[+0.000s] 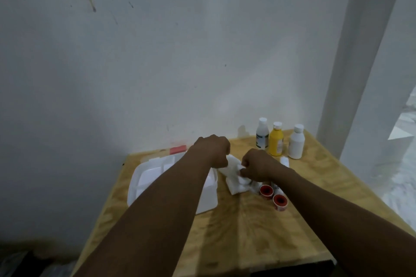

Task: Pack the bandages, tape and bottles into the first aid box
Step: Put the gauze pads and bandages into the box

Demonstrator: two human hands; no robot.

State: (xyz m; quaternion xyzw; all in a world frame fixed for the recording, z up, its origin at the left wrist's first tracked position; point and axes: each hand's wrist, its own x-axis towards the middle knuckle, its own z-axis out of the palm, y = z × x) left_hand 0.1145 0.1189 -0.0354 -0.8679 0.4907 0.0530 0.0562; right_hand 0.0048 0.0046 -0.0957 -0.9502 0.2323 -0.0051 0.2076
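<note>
- Plywood bench (258, 231), pale and grainy, pushed against a white wall; everything for the task sits on its far half.
- White first aid box (144, 177) lies open near the far-left corner of the bench, its divided compartments showing and a red patch at its back edge. The left forearm crosses over its right side.
- Bandages (234, 177), a loose white heap of rolls and pads, lie just right of the box at the middle of the far half. The heap's long axis runs roughly from the far edge towards the near edge.
- Three bottles stand upright in a row at the far-right corner, well apart from the box: a white labelled one (262, 134), a yellow one (276, 140) and a plain white one (297, 143).
- Left hand (213, 149) is curled into a narrow fist at the far end of the heap, seemingly pinching bandage; the fingers are hidden, so I cannot tell for sure.
- Right hand (256, 165) is likewise closed on the heap's right side, apparently gripping white material.
- Two tape rolls (266, 190) with red cores lie just near-side of the right hand, touching the heap's edge or nearly so.
- The box lies leftward of both hands, and the left hand is nearer it, so the carry probably goes left.
</note>
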